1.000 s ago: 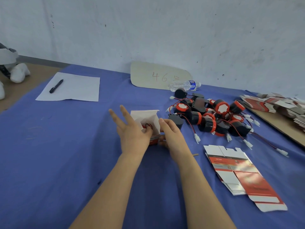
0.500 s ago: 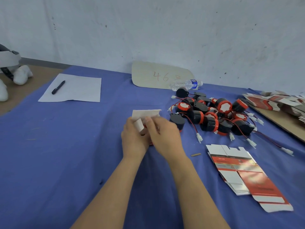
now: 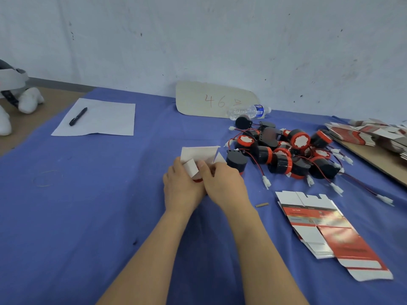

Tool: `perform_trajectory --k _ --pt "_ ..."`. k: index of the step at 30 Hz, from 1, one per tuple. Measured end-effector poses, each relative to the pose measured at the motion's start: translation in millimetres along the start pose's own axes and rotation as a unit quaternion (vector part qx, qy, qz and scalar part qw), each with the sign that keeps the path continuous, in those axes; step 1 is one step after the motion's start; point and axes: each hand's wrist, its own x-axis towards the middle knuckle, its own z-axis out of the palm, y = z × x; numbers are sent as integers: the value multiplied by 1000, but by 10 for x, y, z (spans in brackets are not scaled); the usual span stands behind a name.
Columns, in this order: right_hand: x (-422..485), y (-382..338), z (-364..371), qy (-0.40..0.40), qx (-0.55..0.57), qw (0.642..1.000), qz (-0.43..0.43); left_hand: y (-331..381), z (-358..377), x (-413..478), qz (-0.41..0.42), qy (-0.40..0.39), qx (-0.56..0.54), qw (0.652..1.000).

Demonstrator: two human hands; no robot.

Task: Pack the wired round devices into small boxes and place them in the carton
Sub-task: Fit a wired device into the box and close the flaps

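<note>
Fingers (image 3: 204, 170) of left hand (image 3: 180, 190) and right hand (image 3: 224, 186) pinch small box (image 3: 199, 153) (device pile (image 3: 284, 155) just beside)

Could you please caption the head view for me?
Left hand and right hand grip a small box beside wired devices.

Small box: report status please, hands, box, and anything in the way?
Gripping small box: left hand, right hand. Top flap up, not closed. Close at right, device pile; carton not in view.
</note>
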Motion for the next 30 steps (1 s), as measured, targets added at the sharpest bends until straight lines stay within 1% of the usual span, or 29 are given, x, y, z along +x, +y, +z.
perform_trajectory --k 4,6,7,8,10,11,12,13,14,16,17,18,19,21,23,24,26,27,28,29,30 --pt "12 4 -31 -40 36 998 19 27 21 29 -18 -8 7 1000" --pt "-1 6 -44 -47 16 999 2 32 30 48 -28 -14 11 999" --pt "-13 -1 -50 -36 8 999 -16 29 32 52 -31 -16 10 999" --pt "-28 -18 -67 -5 11 999 -41 25 32 55 -31 -18 9 999" --pt "-27 -35 -104 122 58 987 -81 16 32 62 -21 -18 16 999" --pt "-13 -26 -137 189 100 973 -81 12 31 65 -19 -17 20 999" --pt "10 1 -171 230 144 960 -68 10 29 66 -20 -14 20 1000" --pt "38 40 -197 237 186 953 -45 7 25 68 -20 -10 21 1000" --pt "59 87 -206 210 220 952 -18 4 18 72 -19 -7 24 999" --pt "82 153 -163 103 264 959 9 0 14 74 -21 -9 28 999" --pt "85 163 -117 51 272 961 10 -4 14 75 -19 -14 25 999" --pt "83 161 -65 15 274 962 4 -7 12 71 -14 -22 21 999" --pt "84 163 -9 0 274 962 -3 -13 10 70 -7 -32 10 999" --pt "114 194 72 15 285 959 3 -34 -18 72 14 -68 -30 997" --pt "139 250 89 26 289 957 20 -39 -81 66 21 -131 -99 986" --pt "146 283 94 20 299 954 25 -27 -124 62 7 -162 -154 975" --pt "134 293 91 5 320 947 27 -13 -182 66 -33 -201 -295 933" --pt "125 291 95 2 327 945 15 -14 -183 70 -54 -201 -358 910" --pt "121 291 103 5 327 945 -6 -16 -175 62 -71 -182 -393 899" --pt "116 289 108 13 323 946 -26 -22 -155 58 -72 -160 -392 903" --pt "105 280 100 21 311 949 -40 -35 -137 50 -51 -141 -355 923"
